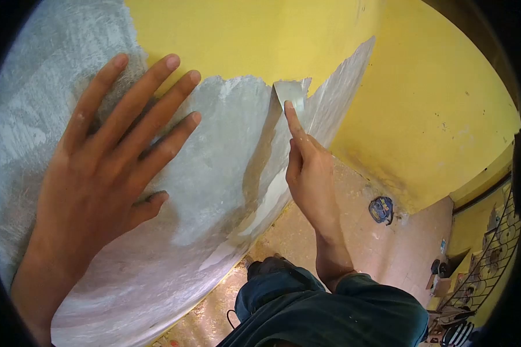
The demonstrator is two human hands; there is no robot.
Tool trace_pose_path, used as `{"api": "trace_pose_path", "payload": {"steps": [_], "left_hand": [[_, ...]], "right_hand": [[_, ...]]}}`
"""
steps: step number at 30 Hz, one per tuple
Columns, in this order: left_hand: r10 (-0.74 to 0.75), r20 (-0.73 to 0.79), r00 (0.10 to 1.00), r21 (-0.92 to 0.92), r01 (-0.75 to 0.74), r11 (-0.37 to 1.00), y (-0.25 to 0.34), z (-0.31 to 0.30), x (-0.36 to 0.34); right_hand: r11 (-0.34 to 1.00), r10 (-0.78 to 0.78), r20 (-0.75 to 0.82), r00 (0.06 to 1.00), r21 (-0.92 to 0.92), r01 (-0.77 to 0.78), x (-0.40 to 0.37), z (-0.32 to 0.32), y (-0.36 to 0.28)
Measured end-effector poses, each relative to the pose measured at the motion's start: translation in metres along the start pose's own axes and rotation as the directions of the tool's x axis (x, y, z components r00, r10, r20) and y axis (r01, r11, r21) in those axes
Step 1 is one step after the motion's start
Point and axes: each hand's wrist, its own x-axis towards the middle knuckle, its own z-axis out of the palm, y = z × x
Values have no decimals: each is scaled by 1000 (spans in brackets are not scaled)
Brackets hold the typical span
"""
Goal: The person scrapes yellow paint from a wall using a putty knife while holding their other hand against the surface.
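Observation:
My left hand (104,139) lies on the wall with its fingers spread, the fingertips close to the lower border of the yellow paint (243,40). It holds nothing. In my right hand (312,168) is a putty knife (291,92), its broad metal blade set against the wall where grey surface meets yellow. My index finger stretches along the blade, while the other fingers curl around the handle, which is mostly hidden. Below the jagged paint border the wall is bare grey (214,162). A dark shadow runs down the wall left of the putty knife.
A second yellow wall (428,115) meets this one at the right. On the tiled floor (353,202) sits a blue bag-like item (381,209) near the corner. A black metal grille (492,254) and assorted belongings stand at the far right. My dark-clothed body is below.

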Motion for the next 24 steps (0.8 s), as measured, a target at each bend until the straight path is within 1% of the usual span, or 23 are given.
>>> {"api": "trace_pose_path", "payload": {"steps": [3, 6, 10, 12, 13, 15, 16, 18, 20, 22, 24], "left_hand": [[-1, 1, 1000, -11, 1, 1000, 0, -1, 0], [1, 13, 1000, -4, -1, 1000, 0, -3, 0], [1, 12, 1000, 13, -1, 1000, 0, 0, 0], [2, 13, 1000, -10, -2, 1000, 0, 0, -1], [-7, 11, 1000, -6, 7, 1000, -2, 0, -1], [13, -11, 1000, -10, -13, 1000, -1, 1, -1], [18, -12, 1000, -14, -18, 1000, 0, 1, 0], [4, -1, 1000, 35, -4, 999, 0, 0, 0], [12, 2, 1000, 26, -12, 1000, 0, -2, -1], [11, -1, 1000, 19, -11, 1000, 0, -1, -2], [14, 3, 1000, 44, -14, 999, -1, 3, -2]], "right_hand": [[1000, 7, 34, 999, 9, -7, -16, 10, 3], [999, -20, -11, 1000, 50, 21, -9, 8, 5], [1000, -16, -21, 1000, 21, 16, -5, 8, 2], [1000, -3, 64, 998, 30, 1, -16, 8, 5], [999, -13, 63, 998, 31, 11, -11, 8, 6], [999, -24, 1, 1000, 23, 24, -2, 3, 4], [1000, -18, 2, 1000, 20, 18, -2, 0, 2], [1000, -19, 10, 1000, -20, 19, -1, -1, -1], [1000, 3, 37, 999, -10, -2, -12, 3, 3], [1000, 15, 62, 998, -5, -15, -7, 4, 2], [1000, -17, -18, 1000, 8, 17, 6, 2, 0]]}}
